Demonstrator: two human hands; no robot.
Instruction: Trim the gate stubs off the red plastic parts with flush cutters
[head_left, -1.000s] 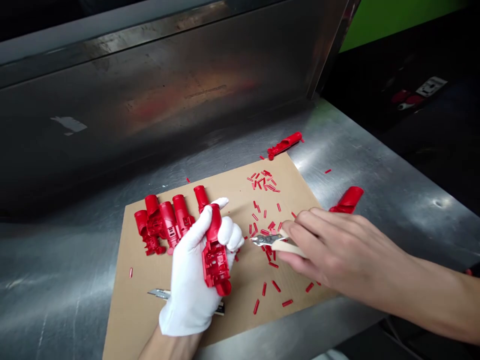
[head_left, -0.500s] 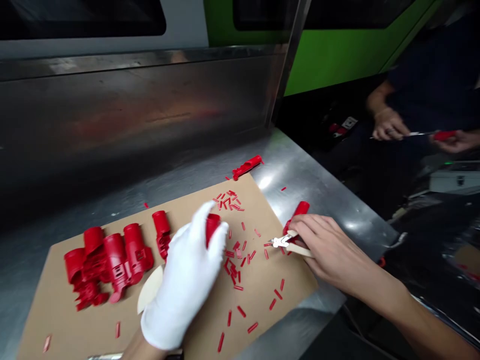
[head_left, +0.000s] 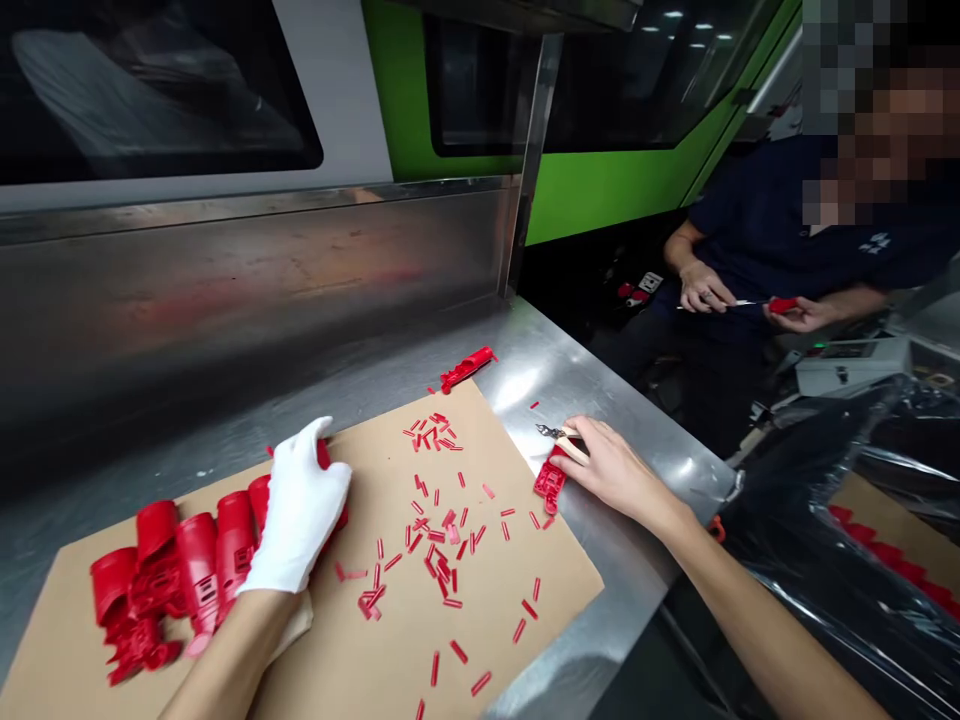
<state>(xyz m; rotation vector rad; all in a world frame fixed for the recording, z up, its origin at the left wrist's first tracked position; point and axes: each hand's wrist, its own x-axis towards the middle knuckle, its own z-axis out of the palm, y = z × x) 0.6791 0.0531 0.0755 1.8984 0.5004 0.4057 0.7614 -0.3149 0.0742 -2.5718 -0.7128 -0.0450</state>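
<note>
My left hand (head_left: 300, 505), in a white glove, is curled around a red plastic part (head_left: 325, 455) over the cardboard sheet (head_left: 360, 660). The glove hides most of that part, so I cannot tell whether it rests on the sheet. Left of the glove lie several hollow red plastic parts (head_left: 199, 560), side by side. In my bare right hand (head_left: 611, 470) are side cutters (head_left: 562, 436) with pale handles, their jaws pointing left. Just below them, another red plastic part (head_left: 551, 482) sits at the cardboard's right edge. Small red offcuts (head_left: 442, 570) are scattered between my hands.
A long red part (head_left: 469, 370) lies at the cardboard's back corner on the metal table (head_left: 622, 390). Behind rises a metal panel (head_left: 247, 270). On the right, a co-worker (head_left: 765, 220) handles a red part and a thin tool. A dark plastic-lined container (head_left: 892, 545) holds red parts.
My left hand has moved left with a red part, towards the row of parts. More offcuts lie mid-sheet. My right hand still holds the side cutters. The view has tilted up and right.
</note>
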